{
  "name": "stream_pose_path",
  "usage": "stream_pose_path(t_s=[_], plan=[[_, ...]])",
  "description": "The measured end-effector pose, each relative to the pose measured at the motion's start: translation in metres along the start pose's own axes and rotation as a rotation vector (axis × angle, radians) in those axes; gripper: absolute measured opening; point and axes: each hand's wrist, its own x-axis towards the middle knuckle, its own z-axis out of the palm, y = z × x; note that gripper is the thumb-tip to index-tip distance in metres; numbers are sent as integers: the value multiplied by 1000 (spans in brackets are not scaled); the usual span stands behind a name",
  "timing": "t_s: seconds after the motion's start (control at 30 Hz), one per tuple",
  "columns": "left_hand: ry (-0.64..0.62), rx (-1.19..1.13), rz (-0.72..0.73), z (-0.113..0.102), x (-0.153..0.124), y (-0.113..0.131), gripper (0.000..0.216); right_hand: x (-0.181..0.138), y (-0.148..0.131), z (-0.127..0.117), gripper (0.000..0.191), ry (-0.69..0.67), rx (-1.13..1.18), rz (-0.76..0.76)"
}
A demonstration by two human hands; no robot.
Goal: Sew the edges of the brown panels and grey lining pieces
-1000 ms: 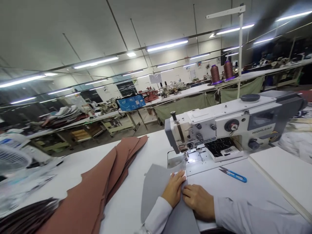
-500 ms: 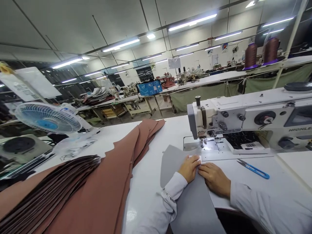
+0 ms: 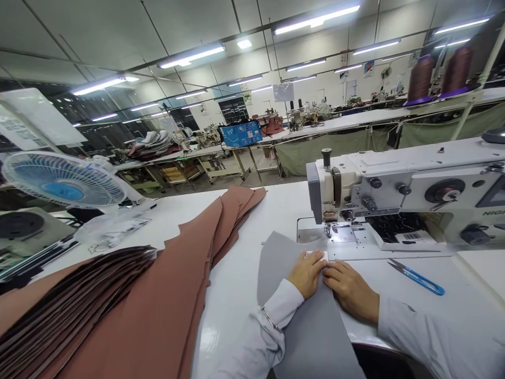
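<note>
A grey panel of flat sheet material point(image 3: 311, 331) lies in front of the sewing machine's needle area point(image 3: 335, 231) and hangs toward my lap. At its right edge is a small white label-like piece point(image 3: 324, 256). My left hand point(image 3: 307, 273) rests on the panel, its fingertips closed on the white piece. My right hand point(image 3: 349, 289) comes in from the right, fingers together at the panel's edge and nearly touching the left fingertips. The fingers cover part of the white piece. Blue-handled thread snips point(image 3: 418, 277) lie right of my right hand.
Brown cut panels point(image 3: 173, 284) are stacked on the left of the white table point(image 3: 232, 279). A fan point(image 3: 67, 181) stands behind them. An open box with black contents point(image 3: 398, 229) sits under the machine arm. Purple-based thread cones point(image 3: 420, 79) stand at the back right.
The view has shifted slightly, so the machine and snips appear further right. Both hands stay at the same spot on the grey panel, with hardly any finger movement.
</note>
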Motion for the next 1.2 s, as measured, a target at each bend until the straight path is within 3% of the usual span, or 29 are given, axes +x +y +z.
stream_pose_path(t_s=[0.43, 0.83, 1.2], plan=[[17, -18, -61, 5, 21, -6, 40, 10, 29, -2, 25, -77, 23, -15], [-52, -36, -85, 0, 22, -7, 46, 8, 28, 5, 24, -14, 96, 75], [-38, -79, -80, 4, 34, -17, 45, 14, 40, 5, 25, -30, 114, 84]])
